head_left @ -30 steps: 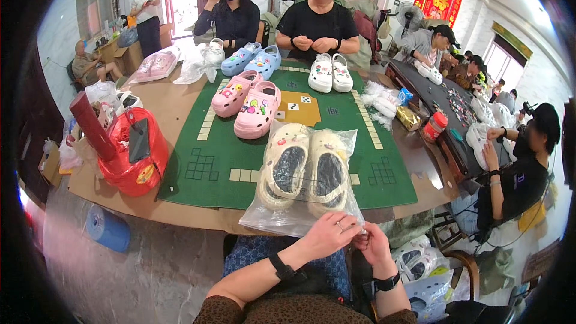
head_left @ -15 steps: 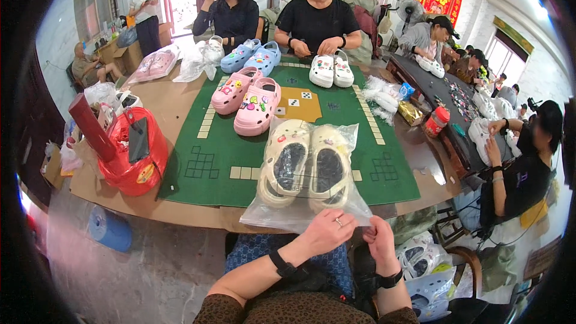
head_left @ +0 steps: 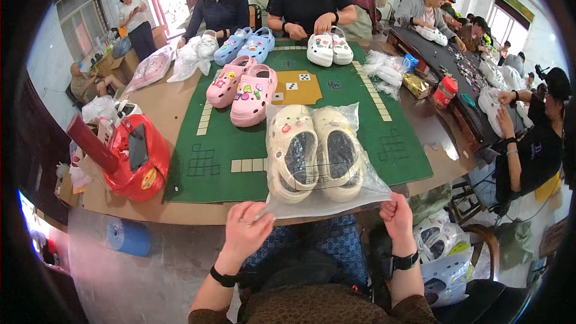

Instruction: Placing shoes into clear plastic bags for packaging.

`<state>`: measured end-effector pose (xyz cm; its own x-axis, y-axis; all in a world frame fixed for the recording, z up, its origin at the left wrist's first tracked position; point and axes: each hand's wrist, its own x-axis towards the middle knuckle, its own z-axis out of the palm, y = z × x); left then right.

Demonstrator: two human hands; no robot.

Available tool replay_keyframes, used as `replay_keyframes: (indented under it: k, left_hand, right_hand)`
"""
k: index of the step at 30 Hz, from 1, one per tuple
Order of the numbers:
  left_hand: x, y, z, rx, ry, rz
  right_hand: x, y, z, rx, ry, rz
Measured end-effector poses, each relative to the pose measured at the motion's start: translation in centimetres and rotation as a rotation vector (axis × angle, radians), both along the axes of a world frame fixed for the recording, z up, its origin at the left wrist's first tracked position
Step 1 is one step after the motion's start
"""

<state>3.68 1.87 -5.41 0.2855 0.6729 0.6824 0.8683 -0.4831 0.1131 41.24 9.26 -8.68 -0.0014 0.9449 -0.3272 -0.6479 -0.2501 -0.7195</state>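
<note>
both hands are on the mouth of the clear plastic bag (head_left: pixel 327 195) at the table's near edge, left hand (head_left: pixel 249 231) pinching one corner, right hand (head_left: pixel 396 216) clenched on the other, cream clogs (head_left: pixel 313 151) already inside, so sealing looks next, needing that edge pulled flat and even

Cream clogs (head_left: pixel 315 153) (green mat (head_left: pixel 366 126))
</note>
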Motion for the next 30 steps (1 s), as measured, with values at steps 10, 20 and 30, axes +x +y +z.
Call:
replay_keyframes:
  k: [10,20,30]
  left_hand:
    - [-2.7,-1.6,0.7,-0.176,-0.087,0.138]
    - [-1.4,6.3,0.8,-1.090,-1.238,0.029]
    - [0.5,6.2,-3.6,-0.848,-1.015,-0.138]
  right_hand:
    - [1.4,0.1,0.0,0.153,-0.227,0.153]
    - [-0.8,3.0,3.9,0.511,-0.899,-0.183]
    - [-6.2,1.0,2.2,0.580,-1.069,0.159]
